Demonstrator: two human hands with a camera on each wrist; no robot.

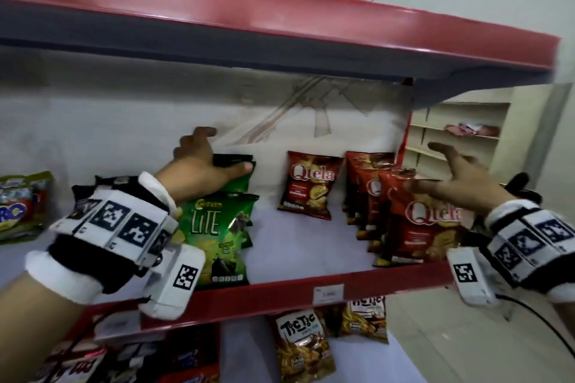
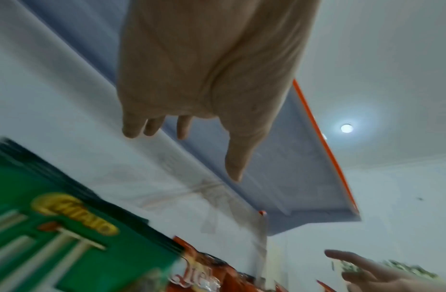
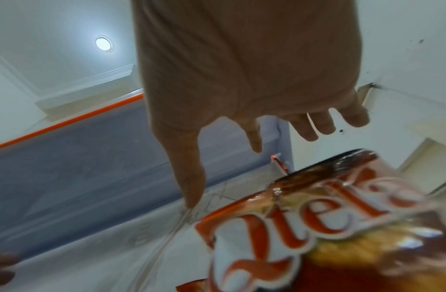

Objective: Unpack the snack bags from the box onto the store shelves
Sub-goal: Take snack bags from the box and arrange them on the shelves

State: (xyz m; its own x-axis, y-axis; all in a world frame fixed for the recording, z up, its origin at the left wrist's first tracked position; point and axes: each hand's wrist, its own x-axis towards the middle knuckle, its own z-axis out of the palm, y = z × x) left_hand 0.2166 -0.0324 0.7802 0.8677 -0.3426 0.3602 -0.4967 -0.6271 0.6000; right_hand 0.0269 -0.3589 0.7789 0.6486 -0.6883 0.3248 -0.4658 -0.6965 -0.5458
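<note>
Front Qtela bag (image 1: 426, 221) stands upright, label outward; left hand (image 1: 202, 165) and right hand (image 1: 460, 183) – grips released.

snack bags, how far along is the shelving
Done: green Lite bags and red Qtela bags stand in rows on the shelf, one Qtela bag alone between them. In hand: nothing; left hand and right hand are both empty. Left: unclear, the box is out of view.
</note>
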